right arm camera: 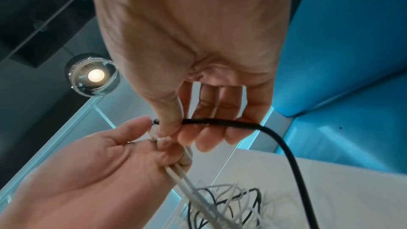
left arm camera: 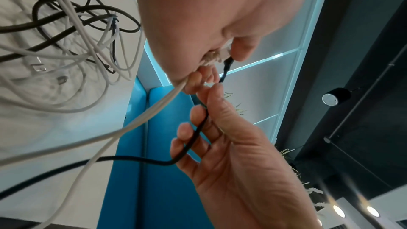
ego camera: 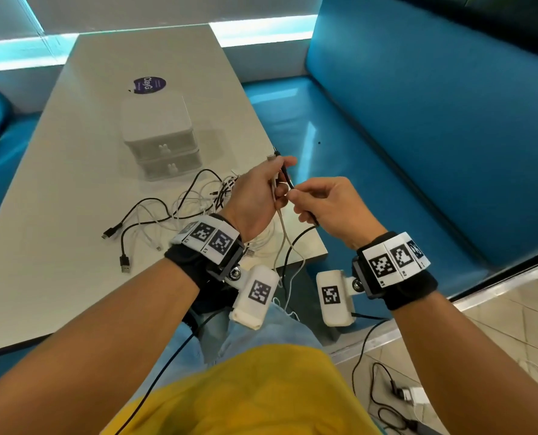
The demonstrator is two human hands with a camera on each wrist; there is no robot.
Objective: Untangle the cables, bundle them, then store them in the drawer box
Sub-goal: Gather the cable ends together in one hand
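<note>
My left hand (ego camera: 277, 180) is raised off the table's right corner and grips two white cables (ego camera: 282, 227) together with the plug end of a black cable (ego camera: 288, 180), plugs pointing up. Just right of it, my right hand (ego camera: 299, 199) pinches the same black cable (right arm camera: 220, 121) between thumb and fingers. That black cable (left arm camera: 198, 130) runs across the right fingers and hangs down in a loop. The white cables (left arm camera: 154, 107) trail back to a tangle of black and white cables (ego camera: 192, 202) on the table. The white two-drawer box (ego camera: 159, 133) stands behind the tangle, both drawers closed.
The light table (ego camera: 73, 152) carries a purple sticker (ego camera: 150, 84) beyond the box, and loose black USB plugs (ego camera: 125, 263) lie near its front. A blue bench seat (ego camera: 387, 136) runs along the right. A charger with cables (ego camera: 413, 395) lies on the floor.
</note>
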